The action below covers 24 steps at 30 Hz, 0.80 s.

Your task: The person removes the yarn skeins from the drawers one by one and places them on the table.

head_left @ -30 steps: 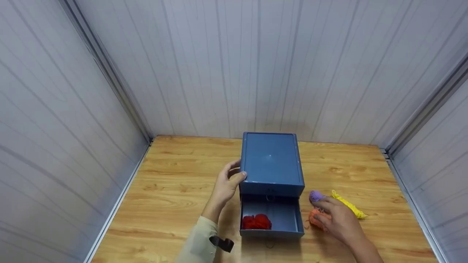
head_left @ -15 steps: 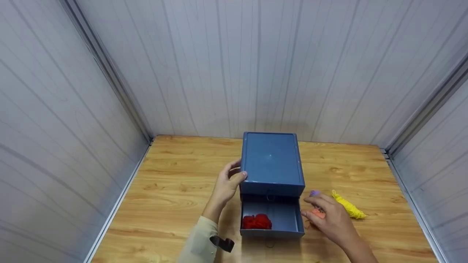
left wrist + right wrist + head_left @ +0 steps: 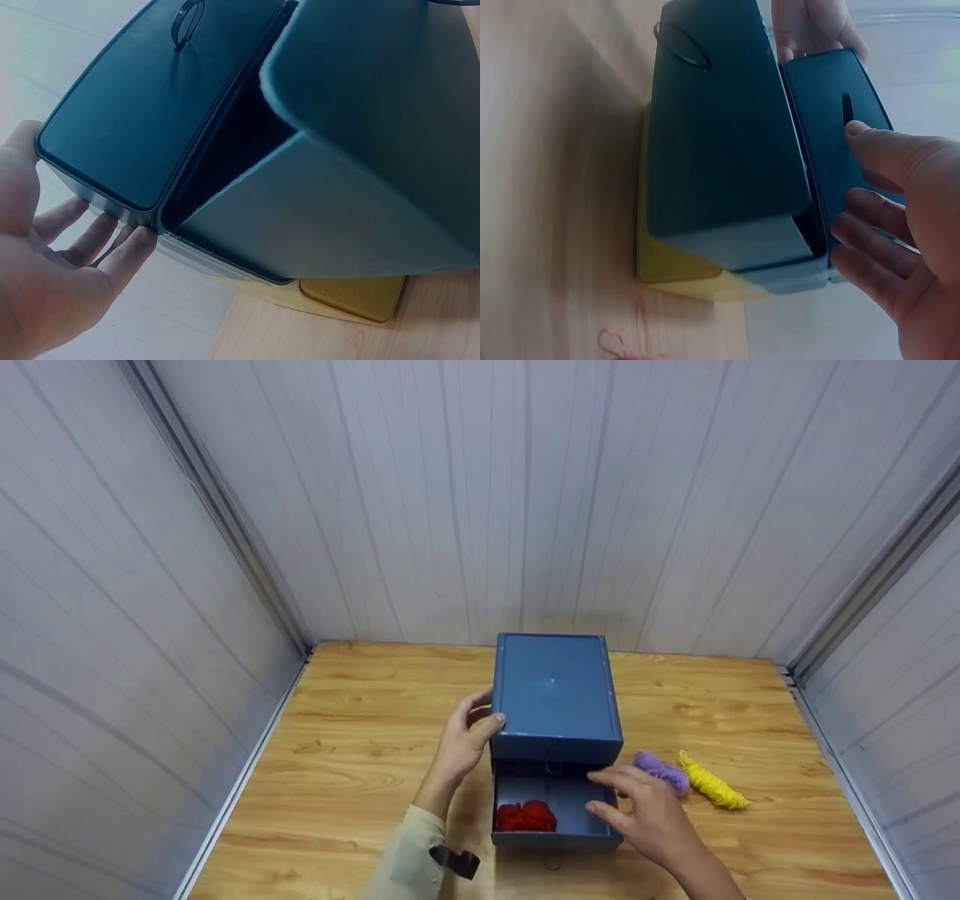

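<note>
A blue drawer cabinet (image 3: 556, 682) stands with its middle drawer (image 3: 581, 810) pulled out. A red yarn bundle (image 3: 527, 815) lies in the drawer's front left corner. My left hand (image 3: 463, 739) holds the cabinet's upper left side, thumb at the top front edge and fingers along the side. Over the drawer's right side is my right hand (image 3: 649, 814), thumb and fingers spread apart with nothing between them. In the right wrist view the right hand (image 3: 907, 217) shows in front of the upper drawer front (image 3: 832, 112). An orange yarn strand (image 3: 622, 346) shows at that view's bottom edge.
Right of the cabinet lie a purple yarn bundle (image 3: 664, 772) and a yellow yarn bundle (image 3: 712, 781). A yellow lower section (image 3: 679, 266) sits beneath the open drawer. Panel walls (image 3: 450, 510) border the wooden table (image 3: 360, 765) at the back and sides.
My right hand has moved left from over the orange yarn to above the open drawer, uncovering the purple bundle. The left hand has stayed on the cabinet.
</note>
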Tool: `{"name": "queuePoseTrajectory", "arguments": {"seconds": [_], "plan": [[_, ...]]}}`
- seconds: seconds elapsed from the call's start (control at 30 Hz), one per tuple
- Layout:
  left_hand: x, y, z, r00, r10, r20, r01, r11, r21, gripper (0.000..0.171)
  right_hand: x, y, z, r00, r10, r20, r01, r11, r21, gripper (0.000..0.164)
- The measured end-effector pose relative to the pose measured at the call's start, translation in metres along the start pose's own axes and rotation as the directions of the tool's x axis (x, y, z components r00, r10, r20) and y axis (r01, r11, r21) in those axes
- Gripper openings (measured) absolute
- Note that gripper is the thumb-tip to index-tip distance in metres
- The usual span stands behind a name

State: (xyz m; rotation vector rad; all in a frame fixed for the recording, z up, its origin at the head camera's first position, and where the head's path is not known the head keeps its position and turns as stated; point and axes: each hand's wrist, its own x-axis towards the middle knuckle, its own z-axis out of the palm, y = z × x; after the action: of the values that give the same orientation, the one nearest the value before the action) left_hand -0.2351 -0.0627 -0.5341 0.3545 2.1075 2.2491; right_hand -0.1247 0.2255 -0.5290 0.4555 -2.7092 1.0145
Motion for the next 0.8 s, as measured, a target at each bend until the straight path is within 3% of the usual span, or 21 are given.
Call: {"name": "queuePoseTrajectory", "arguments": {"seconds": [0.3, 0.53, 0.8], "plan": [[0.000, 0.001, -0.001, 1.000, 0.001, 0.003, -0.001, 1.000, 0.010, 0.055, 0.007, -0.010, 0.019, 0.990, -0.115, 0.081, 0.116, 0.993, -0.001, 0.034], [0.001, -0.001, -0.001, 1.000, 0.002, -0.001, -0.002, 1.000, 0.008, 0.055, 0.014, -0.015, 0.031, 0.971, -0.096, 0.218, 0.103, 0.994, -0.024, 0.026], [0.000, -0.002, -0.002, 1.000, -0.001, -0.002, 0.001, 1.000, 0.003, 0.055, 0.024, -0.012, 0.042, 0.938, -0.118, 0.325, 0.141, 0.989, -0.050, 0.031]]}}
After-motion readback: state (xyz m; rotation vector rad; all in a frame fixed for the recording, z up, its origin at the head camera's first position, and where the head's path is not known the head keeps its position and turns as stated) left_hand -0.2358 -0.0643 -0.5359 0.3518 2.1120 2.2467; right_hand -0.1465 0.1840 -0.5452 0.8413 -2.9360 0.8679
